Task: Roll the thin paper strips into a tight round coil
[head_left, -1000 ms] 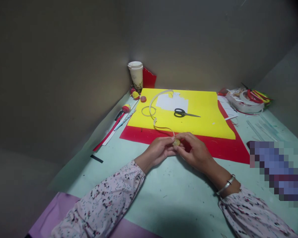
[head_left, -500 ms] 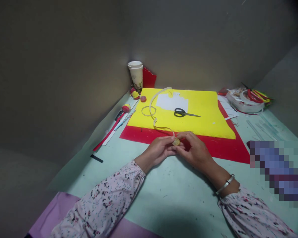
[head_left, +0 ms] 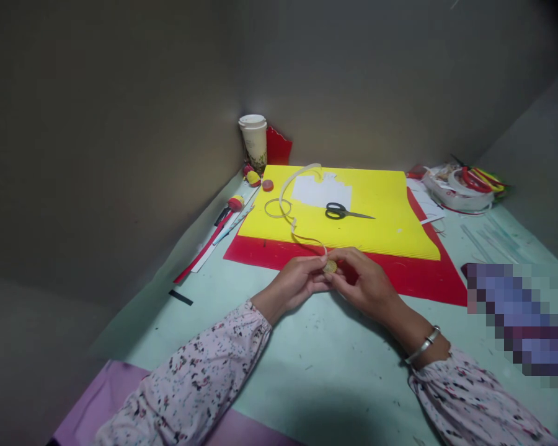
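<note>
While my left hand (head_left: 297, 280) has thumb and fingers clamped on the small yellowish disc (head_left: 330, 267), my right hand (head_left: 371, 286) curls in from the other side, thumb and forefinger apart, their tips at the disc's edge; whether they pinch it I cannot tell. In this head view, the disc is between my hands, just in front of the near edge of the red sheet (head_left: 428, 288). A pale strip (head_left: 284, 184) runs from beside my left thumb, over the red, and curves up across the yellow sheets (head_left: 376, 235), meeting a thin loop (head_left: 266, 209). Black-handled scissors (head_left: 337, 211) lie on the yellow, by a white patch (head_left: 314, 192). The cup (head_left: 254, 139) stands upright at the back left; a clear bag (head_left: 460, 195) sits at the back right.
</note>
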Demonstrator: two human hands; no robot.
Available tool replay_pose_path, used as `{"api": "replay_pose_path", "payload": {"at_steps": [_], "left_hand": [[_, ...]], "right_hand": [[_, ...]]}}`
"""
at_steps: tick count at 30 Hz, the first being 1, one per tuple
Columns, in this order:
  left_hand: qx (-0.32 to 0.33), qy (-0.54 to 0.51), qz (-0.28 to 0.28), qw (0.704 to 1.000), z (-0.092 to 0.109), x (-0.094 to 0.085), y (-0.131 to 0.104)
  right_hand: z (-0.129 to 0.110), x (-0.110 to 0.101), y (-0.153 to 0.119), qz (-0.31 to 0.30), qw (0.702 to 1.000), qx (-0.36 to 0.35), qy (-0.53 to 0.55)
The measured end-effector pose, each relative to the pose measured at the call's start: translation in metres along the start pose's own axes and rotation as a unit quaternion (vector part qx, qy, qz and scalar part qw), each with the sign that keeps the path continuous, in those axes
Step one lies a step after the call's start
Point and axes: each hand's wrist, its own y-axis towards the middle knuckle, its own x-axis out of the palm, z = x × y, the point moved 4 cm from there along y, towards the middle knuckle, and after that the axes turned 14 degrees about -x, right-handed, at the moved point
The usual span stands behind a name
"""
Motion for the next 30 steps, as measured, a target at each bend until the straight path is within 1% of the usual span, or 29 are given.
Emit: {"api": "replay_pose_path", "payload": {"at_steps": [6, 15, 30], "left_hand": [[-0.005, 0.005, 0.0, 1.0, 0.0, 0.0005, 0.0004], [-0.001, -0.009, 0.001, 1.0, 0.0009, 0.0011, 0.0011], [-0.008, -0.013, 0.004, 1.0, 0.0009, 0.0003, 0.0011]], "right_hand": [[0.0008, 0.0009, -0.0007, -0.009, 1.0, 0.005, 0.006], [0.0037, 0.0023, -0.0016, 0.018, 0.999, 0.006, -0.026], [0.0038, 0.001, -0.0005, 0.0, 1.0, 0.007, 0.004]]}}
